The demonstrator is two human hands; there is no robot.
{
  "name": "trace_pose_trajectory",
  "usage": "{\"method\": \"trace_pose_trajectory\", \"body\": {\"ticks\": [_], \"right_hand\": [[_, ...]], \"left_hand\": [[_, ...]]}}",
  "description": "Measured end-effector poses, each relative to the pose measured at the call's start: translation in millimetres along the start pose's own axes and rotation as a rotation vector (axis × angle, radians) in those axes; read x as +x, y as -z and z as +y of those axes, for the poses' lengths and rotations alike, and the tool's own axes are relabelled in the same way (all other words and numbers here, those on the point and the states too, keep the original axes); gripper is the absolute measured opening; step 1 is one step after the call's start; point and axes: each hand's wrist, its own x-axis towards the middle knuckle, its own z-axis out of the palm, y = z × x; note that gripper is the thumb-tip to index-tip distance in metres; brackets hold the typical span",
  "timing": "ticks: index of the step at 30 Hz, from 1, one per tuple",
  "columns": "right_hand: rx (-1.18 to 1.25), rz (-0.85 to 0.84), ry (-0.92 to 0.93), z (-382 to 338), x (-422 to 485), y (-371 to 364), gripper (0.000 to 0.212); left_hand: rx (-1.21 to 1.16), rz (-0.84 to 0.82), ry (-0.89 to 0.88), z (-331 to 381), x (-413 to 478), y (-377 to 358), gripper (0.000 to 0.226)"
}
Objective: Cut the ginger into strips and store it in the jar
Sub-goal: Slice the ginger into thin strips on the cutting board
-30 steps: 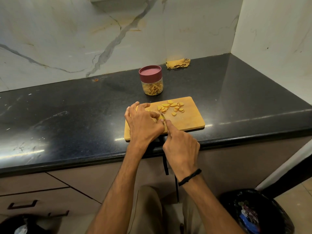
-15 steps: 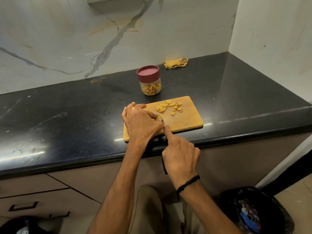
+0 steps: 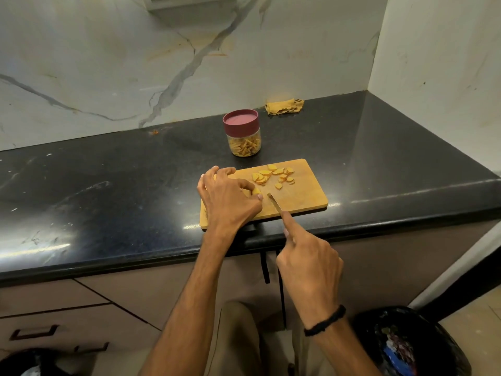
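Note:
A wooden cutting board [image 3: 303, 198] lies at the front edge of the black counter [image 3: 108, 185]. Several ginger slices [image 3: 272, 175] are scattered on its far half. My left hand [image 3: 229, 198] rests on the board's left part, fingers curled round a ginger piece [image 3: 256, 191]. My right hand [image 3: 307, 263] grips a knife [image 3: 274, 202], index finger stretched along its spine. The blade tip rests on the board just right of the held piece. Behind the board stands a clear jar [image 3: 244, 143] with a maroon lid, holding ginger strips.
A yellow cloth [image 3: 283, 106] lies at the back by the marble wall. White walls close the counter at back and right. Drawers [image 3: 35, 332] sit below on the left. A black bin [image 3: 406, 343] stands on the floor at lower right.
My right hand has drawn the knife back toward me and to the right, away from my left hand. The blade now lies clear of the ginger piece. My left hand stays put.

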Motion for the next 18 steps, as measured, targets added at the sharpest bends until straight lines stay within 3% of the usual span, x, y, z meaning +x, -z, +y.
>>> {"method": "trace_pose_trajectory", "body": {"ticks": [18], "right_hand": [[0.263, 0.045, -0.042, 15, 33, -18, 0.039]], "left_hand": [[-0.014, -0.009, 0.000, -4, -1, 1, 0.024]]}}
